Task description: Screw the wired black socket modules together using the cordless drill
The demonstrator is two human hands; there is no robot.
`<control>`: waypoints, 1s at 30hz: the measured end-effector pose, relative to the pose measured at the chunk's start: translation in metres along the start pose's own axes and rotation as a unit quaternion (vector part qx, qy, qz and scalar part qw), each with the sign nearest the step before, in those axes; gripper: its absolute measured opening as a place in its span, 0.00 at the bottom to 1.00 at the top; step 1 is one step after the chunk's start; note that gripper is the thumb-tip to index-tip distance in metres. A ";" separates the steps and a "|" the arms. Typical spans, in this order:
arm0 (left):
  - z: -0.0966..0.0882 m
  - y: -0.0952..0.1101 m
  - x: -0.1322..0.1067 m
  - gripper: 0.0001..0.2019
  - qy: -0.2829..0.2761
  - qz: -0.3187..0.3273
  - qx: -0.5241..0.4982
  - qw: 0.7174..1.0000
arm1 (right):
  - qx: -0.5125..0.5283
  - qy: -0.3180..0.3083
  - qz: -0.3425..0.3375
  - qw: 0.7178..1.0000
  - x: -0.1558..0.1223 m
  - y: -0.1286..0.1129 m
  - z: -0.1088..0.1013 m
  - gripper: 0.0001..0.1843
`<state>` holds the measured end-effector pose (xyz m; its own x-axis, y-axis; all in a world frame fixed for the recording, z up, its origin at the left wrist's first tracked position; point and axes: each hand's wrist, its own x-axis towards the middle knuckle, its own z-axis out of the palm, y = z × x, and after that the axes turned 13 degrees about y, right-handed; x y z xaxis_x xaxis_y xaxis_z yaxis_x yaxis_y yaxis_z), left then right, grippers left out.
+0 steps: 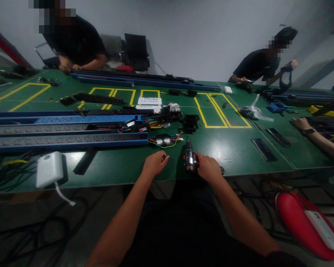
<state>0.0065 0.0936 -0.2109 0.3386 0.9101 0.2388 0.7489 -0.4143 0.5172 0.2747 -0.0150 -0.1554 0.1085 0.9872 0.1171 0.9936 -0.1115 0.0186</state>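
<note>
My right hand (208, 167) is wrapped round the handle of a black and orange power drill (189, 158) lying on the green table (233, 148), its bit pointing away from me. My left hand (155, 163) hovers just left of the drill with fingers curled in a pinch; what it holds, if anything, is too small to see. Just beyond the drill lie white connectors with coloured wires (164, 141) at the end of a long blue rail (69, 141).
More blue rails (144, 79) lie across the table, with yellow taped boxes (222, 111), black parts (190, 122) and black strips (263, 149). A white box with cable (48, 168) sits at left. Two other people work at the far side; another's arm (317, 137) rests at right. A red stool (306, 224) stands nearby.
</note>
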 end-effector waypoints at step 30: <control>0.051 0.024 0.204 0.14 -0.071 -0.013 0.042 0.997 | 0.115 -0.003 -0.038 0.993 0.102 0.106 -0.003 0.38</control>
<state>0.1229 0.2697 -0.1919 0.3909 0.9144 0.1052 0.8014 -0.3943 0.4498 0.3907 0.0737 -0.1388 0.0320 0.9924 0.1187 0.9797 -0.0076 -0.2005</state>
